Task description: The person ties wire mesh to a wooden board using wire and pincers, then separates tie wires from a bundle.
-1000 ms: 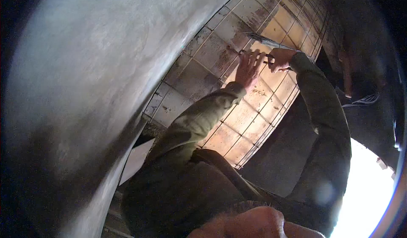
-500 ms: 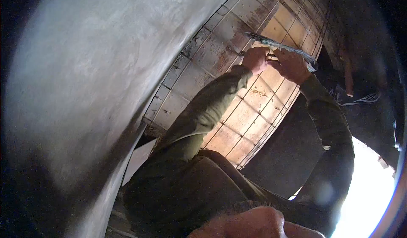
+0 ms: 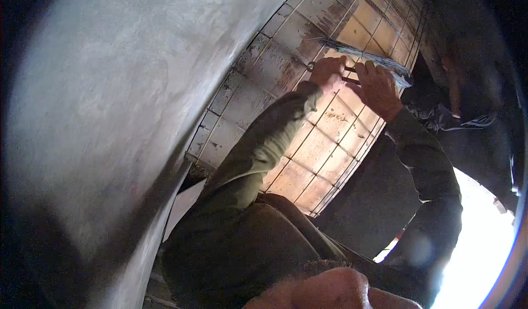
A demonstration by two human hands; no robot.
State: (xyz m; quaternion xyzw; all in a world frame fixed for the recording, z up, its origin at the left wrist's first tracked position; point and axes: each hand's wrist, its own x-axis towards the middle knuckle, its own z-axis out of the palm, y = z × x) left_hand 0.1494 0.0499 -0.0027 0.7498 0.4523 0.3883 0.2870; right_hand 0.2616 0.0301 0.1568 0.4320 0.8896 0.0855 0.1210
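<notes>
My left hand (image 3: 328, 72) is closed around a dark tool with two handles, which looks like pincers (image 3: 350, 79). Both bars show in the gap between my hands. At the far side of the left hand a small round metal end sticks out; the rest is hidden by the fingers. My right hand (image 3: 379, 92) curls over the other end of the handles, its fingertips near a bundle of thin wires (image 3: 363, 53). That bundle lies across the steel mesh (image 3: 336, 138), just beyond both hands. The mesh runs in front of wooden boards (image 3: 330, 119).
A smooth grey curved surface (image 3: 126, 89) fills the left side, close to the mesh edge. More loose wire (image 3: 476, 123) hangs at the right, near a brownish rod (image 3: 454, 92). Bright light comes in at lower right. My bent leg (image 3: 253, 237) is below my arms.
My right hand's fingers have loosened and spread a little, and the gap between the hands is wider, showing more of the handles. The left hand has shifted slightly left.
</notes>
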